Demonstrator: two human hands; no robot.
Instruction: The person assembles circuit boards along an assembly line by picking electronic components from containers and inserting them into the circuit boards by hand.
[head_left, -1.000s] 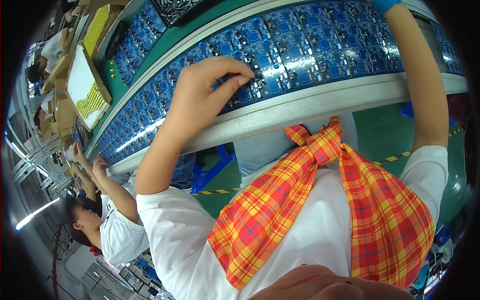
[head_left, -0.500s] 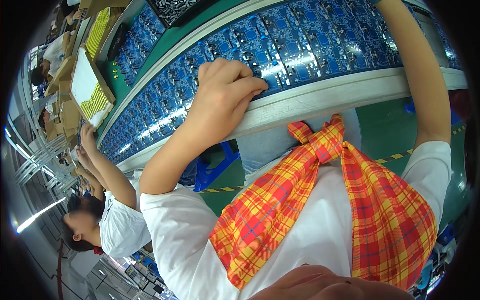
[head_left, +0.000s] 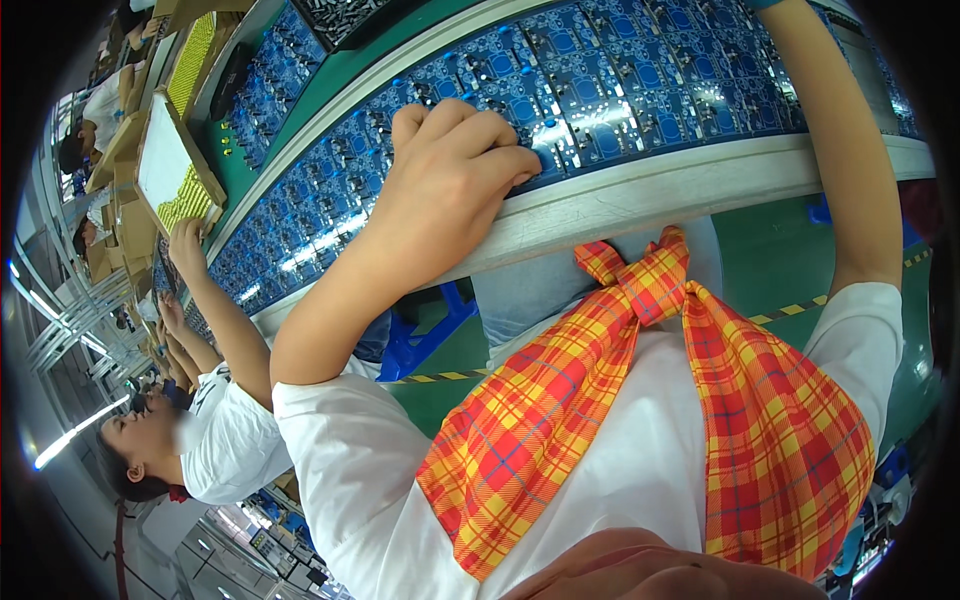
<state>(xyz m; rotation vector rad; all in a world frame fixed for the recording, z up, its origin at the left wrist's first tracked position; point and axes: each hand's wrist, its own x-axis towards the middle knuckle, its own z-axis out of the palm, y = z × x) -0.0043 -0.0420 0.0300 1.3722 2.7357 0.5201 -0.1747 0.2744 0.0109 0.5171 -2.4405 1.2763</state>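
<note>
My left hand is over the near edge of a long row of blue circuit boards. Its fingers are curled, with thumb and fingertips close together at the boards' near edge, by the metal rail. Anything pinched there is hidden behind the fingers. My right forearm reaches across the rail on the right. A blue band shows at its wrist, while the right hand itself lies beyond the top of the picture. Small blue and silver parts stand on the boards.
Beyond the far rail are a black tray of small metal parts, more blue boards, and a white box with yellow pieces. A co-worker in a white shirt is at the left, arms reaching toward the line. A blue stool is below.
My left hand has shifted slightly; its fingers look more bent and a little apart from the boards' edge. The co-worker's head has tipped back and one arm has moved toward the white box.
</note>
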